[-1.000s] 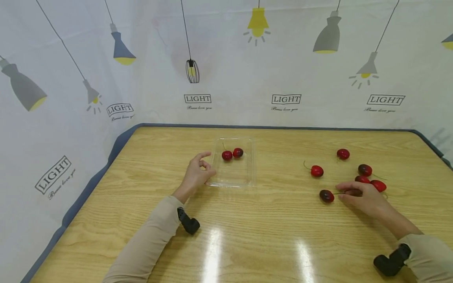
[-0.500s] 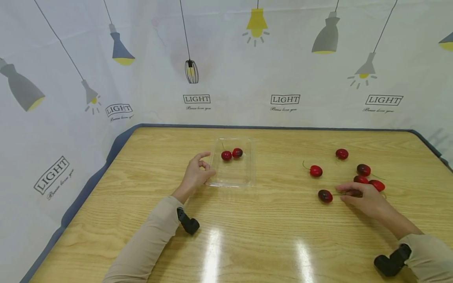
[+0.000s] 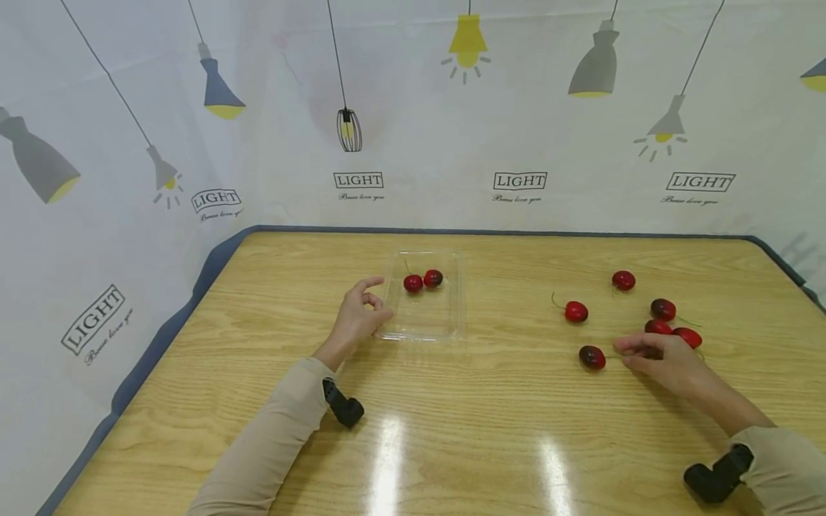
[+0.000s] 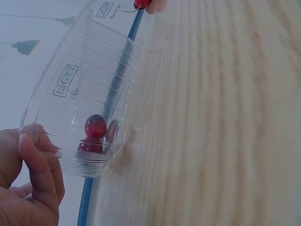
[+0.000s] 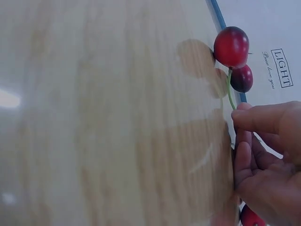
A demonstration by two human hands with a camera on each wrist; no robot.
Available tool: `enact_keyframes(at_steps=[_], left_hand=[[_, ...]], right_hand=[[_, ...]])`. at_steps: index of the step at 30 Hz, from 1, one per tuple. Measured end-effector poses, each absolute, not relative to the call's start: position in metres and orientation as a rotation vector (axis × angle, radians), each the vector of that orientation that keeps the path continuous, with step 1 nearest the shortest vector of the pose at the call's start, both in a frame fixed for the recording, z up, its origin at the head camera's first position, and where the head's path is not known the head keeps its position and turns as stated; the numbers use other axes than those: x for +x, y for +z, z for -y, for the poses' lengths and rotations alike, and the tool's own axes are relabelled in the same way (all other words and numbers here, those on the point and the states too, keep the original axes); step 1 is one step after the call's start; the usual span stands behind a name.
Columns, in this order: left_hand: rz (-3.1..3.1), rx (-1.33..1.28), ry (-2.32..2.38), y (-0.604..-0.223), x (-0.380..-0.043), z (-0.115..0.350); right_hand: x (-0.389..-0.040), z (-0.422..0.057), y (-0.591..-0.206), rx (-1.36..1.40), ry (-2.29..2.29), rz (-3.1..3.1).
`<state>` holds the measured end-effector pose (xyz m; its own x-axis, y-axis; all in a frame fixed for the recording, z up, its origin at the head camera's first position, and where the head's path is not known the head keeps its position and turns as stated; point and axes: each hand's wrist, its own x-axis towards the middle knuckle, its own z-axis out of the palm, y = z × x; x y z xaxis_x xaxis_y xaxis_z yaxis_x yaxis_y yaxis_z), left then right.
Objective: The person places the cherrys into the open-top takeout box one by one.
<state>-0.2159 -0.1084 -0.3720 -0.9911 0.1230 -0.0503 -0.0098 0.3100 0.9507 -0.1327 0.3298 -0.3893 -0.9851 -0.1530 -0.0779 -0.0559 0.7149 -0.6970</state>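
At a clear plastic container [image 3: 459, 308], my left hand [image 3: 356, 312] pinches the left rim between thumb and fingers. Two dark red cherries [image 3: 414, 284] lie inside it towards the back. On the right, my right hand [image 3: 671, 364] pinches the green stem [image 5: 230, 89] of a dark red cherry [image 3: 591, 357] between thumb and index finger. That cherry [image 5: 231, 48] hangs off the fingertips to the left, close over the table in the right wrist view. Right behind the hand are two red cherries [image 3: 687, 337], partly covered by it.
Farther back lie three more loose cherries: one with a curved stem [image 3: 576, 312], a dark one [image 3: 663, 309] and one near the back [image 3: 623, 280]. The wooden table [image 3: 503, 408] ends at a blue edge before a lamp-printed backdrop [image 3: 426, 129].
My right index fingertip has come down slightly towards the thumb at the stem. My left hand and the container have stayed in place.
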Motion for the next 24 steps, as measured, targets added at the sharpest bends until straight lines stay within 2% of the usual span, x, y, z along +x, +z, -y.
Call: enact_keyframes(at_steps=[7, 15, 24], left_hand=[[-2.482, 0.103, 1.756, -0.373, -0.216, 0.108], [-2.446, 0.104, 1.752, -0.347, -0.201, 0.103], [-2.46, 0.111, 1.738, -0.342, -0.197, 0.102]], right_hand=[[-0.134, -0.333, -0.386, -0.189, -1.115, -2.754], [-0.133, -0.332, -0.383, -0.152, -1.178, -2.751], [-0.132, -0.334, -0.382, -0.168, -1.325, -2.718]])
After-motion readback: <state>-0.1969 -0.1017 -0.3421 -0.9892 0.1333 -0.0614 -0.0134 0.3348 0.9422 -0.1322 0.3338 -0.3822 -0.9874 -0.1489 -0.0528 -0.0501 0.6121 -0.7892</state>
